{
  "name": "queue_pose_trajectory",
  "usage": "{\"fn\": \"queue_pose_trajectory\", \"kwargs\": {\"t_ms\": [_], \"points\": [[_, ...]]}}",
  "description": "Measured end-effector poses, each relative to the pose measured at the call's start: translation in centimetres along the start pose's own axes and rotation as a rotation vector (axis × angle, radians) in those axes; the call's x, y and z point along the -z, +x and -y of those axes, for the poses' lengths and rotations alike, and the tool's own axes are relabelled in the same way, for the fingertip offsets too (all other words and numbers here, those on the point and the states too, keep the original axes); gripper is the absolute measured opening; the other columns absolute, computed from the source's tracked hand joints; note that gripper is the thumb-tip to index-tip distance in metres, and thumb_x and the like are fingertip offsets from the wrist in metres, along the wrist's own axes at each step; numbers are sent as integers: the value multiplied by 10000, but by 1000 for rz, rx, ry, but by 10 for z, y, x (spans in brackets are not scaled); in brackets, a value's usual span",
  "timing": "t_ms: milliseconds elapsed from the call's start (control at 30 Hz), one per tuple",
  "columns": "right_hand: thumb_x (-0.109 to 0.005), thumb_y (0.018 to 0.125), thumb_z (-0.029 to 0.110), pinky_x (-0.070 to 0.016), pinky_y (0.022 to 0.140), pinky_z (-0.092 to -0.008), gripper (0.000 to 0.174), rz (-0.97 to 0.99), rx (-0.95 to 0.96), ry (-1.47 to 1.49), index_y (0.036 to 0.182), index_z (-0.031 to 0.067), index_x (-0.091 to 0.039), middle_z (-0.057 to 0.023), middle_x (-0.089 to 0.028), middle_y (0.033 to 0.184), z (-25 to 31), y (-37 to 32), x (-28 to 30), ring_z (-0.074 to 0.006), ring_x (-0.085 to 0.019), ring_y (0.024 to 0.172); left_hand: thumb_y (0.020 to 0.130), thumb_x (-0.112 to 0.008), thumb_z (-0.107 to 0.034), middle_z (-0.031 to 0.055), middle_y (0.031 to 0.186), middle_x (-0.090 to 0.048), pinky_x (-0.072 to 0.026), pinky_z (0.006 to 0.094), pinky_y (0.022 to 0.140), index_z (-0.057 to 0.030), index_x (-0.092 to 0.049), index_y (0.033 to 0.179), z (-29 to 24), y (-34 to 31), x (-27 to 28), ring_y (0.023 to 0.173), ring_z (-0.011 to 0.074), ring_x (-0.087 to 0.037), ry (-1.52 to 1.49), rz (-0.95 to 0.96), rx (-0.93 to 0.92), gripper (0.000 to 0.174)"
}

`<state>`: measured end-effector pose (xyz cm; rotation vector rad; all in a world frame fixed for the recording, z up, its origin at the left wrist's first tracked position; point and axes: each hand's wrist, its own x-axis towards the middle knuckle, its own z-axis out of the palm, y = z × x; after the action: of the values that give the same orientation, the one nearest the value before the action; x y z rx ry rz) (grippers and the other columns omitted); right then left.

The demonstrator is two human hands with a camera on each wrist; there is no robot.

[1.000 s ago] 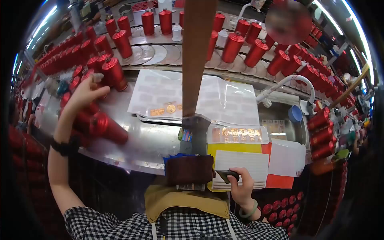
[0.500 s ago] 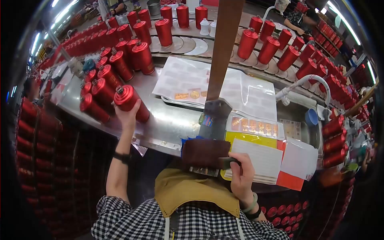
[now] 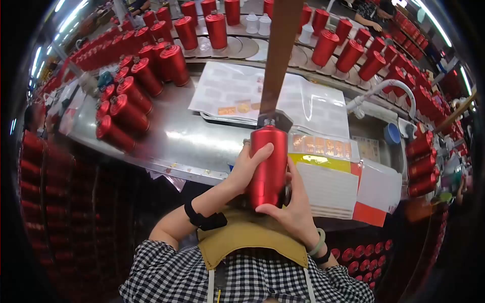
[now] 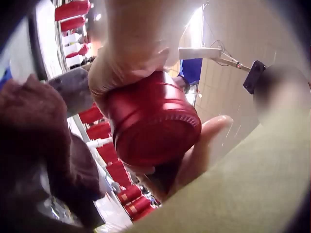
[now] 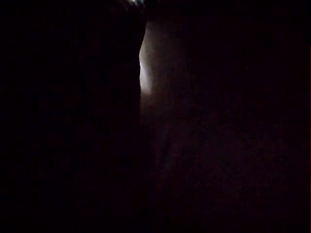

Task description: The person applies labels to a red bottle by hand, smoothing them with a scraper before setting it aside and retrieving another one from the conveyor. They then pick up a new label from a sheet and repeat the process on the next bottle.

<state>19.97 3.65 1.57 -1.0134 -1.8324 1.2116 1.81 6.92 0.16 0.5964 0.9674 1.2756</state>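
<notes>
A shiny red bottle (image 3: 269, 161) with a bare threaded neck stands out in front of the body in the head view. My left hand (image 3: 247, 166) grips it from the left, thumb across its front. Lower down, my right hand (image 3: 295, 209) cups its right side, thumb by the base and fingers partly hidden behind. The left wrist view shows the bottle's ridged base (image 4: 158, 138), with a dark patch between it and the right hand's fingers (image 4: 197, 153). Almost all of the right wrist view is black.
A steel worktop (image 3: 174, 144) holds several red bottles (image 3: 129, 112) at left. White printed sheets (image 3: 227, 88) lie behind, and a striped paper (image 3: 326, 189) lies at right. A brown upright post (image 3: 279, 60) rises ahead. A sink with a blue cup (image 3: 391, 133) sits at right.
My left hand picked up a red bottle from the left group and brought it to the middle. My right hand, earlier pinching a small dark flat piece, has come up against the bottle's lower side.
</notes>
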Motion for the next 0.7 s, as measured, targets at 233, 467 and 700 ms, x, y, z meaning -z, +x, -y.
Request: {"fn": "queue_pose_trajectory", "kwargs": {"t_ms": [233,467,700], "points": [[-904,820,219,-401,1187,-437,1092,-30,-170,192,1627,-48,-218,-232,-453,1562,0,0,3,-313,-473,1431,953,-755,-457,176,1196,-658,-640,381,799,26,-439,1371,15,23,2,976,237,-733,60,94,62,713],[-916,801,274,-439,1143,-432,1083,-46,-214,97,1614,-37,-271,-255,-512,1507,-11,26,7,-323,-542,1366,984,-726,-440,214,1417,-503,-489,371,1089,77,-313,1493,19,44,9,1313,267,-558,355,-30,-126,835],[-944,752,359,-471,1080,-442,1140,-104,-154,-119,1596,-27,-283,-236,-505,1419,-19,22,-9,-365,-549,1294,1048,-654,-290,265,1512,-464,-381,423,1181,76,-366,1516,-98,125,61,1414,338,-472,504,-312,-711,661]]}}
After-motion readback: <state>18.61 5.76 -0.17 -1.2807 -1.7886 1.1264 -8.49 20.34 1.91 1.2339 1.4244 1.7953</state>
